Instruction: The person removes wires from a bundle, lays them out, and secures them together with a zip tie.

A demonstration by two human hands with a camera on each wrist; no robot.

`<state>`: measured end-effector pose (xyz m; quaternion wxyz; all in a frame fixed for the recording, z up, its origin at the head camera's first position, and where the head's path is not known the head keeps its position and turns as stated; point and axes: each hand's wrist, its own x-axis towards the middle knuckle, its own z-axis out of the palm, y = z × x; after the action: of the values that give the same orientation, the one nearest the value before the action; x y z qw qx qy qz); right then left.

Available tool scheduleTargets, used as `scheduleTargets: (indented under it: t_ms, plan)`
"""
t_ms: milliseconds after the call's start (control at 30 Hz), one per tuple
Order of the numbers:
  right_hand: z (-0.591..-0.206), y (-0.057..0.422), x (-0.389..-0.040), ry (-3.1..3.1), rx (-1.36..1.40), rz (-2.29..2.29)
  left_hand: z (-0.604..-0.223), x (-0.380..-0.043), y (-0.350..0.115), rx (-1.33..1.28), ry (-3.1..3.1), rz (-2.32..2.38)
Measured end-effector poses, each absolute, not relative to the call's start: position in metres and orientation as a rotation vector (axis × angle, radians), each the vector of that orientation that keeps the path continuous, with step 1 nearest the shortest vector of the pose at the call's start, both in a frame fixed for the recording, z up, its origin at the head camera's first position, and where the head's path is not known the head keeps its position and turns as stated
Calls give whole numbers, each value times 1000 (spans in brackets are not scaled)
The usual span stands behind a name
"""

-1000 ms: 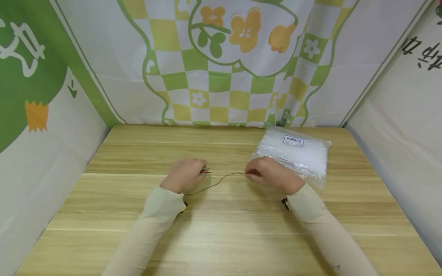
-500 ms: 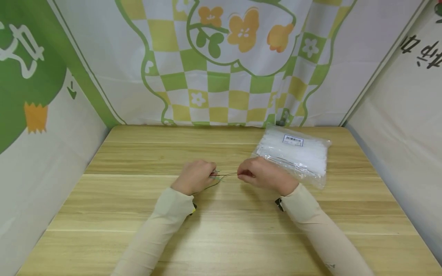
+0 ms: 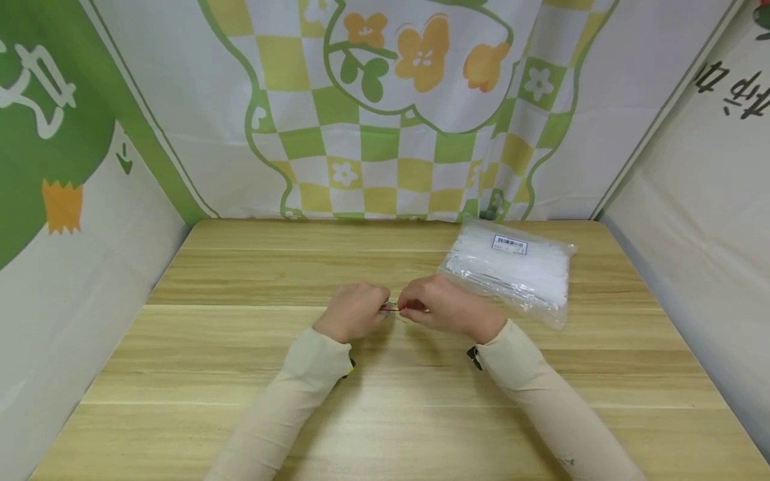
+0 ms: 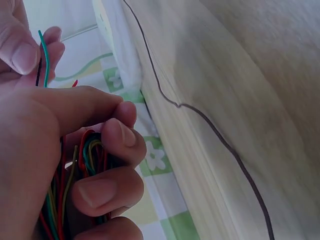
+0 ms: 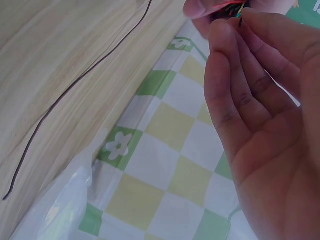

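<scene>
In the head view, my left hand and right hand nearly meet above the table. Curled left fingers grip a bundle of thin wires, red, green, yellow and dark, as the left wrist view shows. A green wire end sticks up beside the right fingertips. My right thumb and forefinger pinch a thin dark wire end close to the bundle; the exact hold is partly hidden. One long dark wire trails loose, seen against the wooden tabletop in both wrist views.
A clear plastic bag packed with white contents and bearing a barcode label lies at the back right, just beyond my right hand. The wooden table is bounded by patterned cloth behind and by fabric walls at both sides.
My left hand has moved right and my right hand left, closing the gap between them. The dark wire that stretched across that gap now barely shows in the head view.
</scene>
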<state>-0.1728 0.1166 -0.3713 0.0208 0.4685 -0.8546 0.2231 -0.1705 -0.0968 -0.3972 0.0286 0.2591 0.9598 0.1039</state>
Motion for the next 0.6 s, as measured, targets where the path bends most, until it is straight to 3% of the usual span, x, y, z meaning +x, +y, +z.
scheduleTargets:
  t_ms: [600]
  plan:
    - [-376,106,-172,-2591,1475,651,-397,-167,-87,835,2913,337]
